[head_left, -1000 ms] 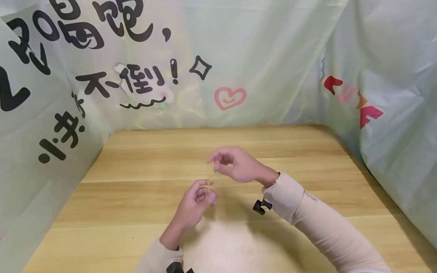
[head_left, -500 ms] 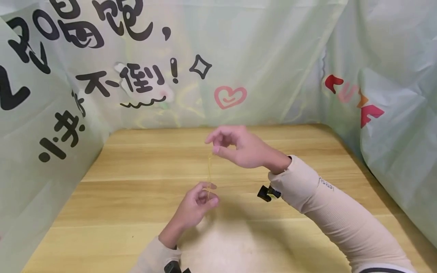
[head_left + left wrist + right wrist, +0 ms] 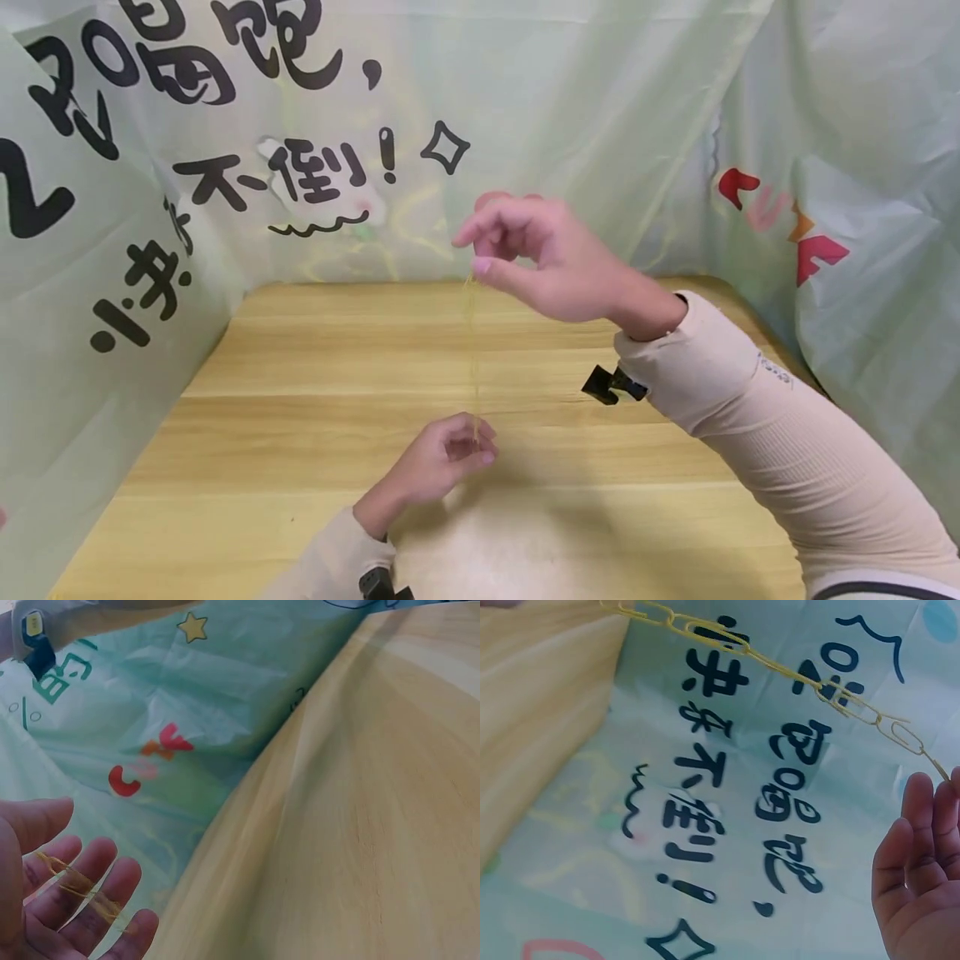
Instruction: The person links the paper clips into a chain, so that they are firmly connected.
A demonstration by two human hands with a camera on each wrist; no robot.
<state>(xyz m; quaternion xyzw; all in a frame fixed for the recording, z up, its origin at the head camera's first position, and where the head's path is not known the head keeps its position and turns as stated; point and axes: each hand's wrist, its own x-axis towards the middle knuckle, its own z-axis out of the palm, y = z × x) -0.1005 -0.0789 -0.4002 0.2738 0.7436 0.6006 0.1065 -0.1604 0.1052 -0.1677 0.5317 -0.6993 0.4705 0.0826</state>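
Note:
A chain of yellow paper clips (image 3: 761, 658) hangs nearly straight down between the two hands in the head view. My right hand (image 3: 551, 258) pinches its top end between thumb and forefinger, high over the far part of the table. Below it, my left hand (image 3: 450, 457) is low over the table with fingers loosely bent around the chain's lower end. In the left wrist view the lower clips (image 3: 84, 891) lie across the spread fingers (image 3: 120, 885), and the thumb stands apart from them. Part of the right hand's grip is cut off in the right wrist view.
The wooden table (image 3: 300, 358) has cloth sheets (image 3: 600, 108) hanging behind it and at both sides, printed with black characters and coloured marks. A small black camera (image 3: 611, 385) is strapped to the right wrist, another (image 3: 381, 583) to the left.
My right hand has risen well above the left, drawing the paper clip chain upward so a longer stretch hangs between them. The left hand has shifted slightly right and down, its fingers looser.

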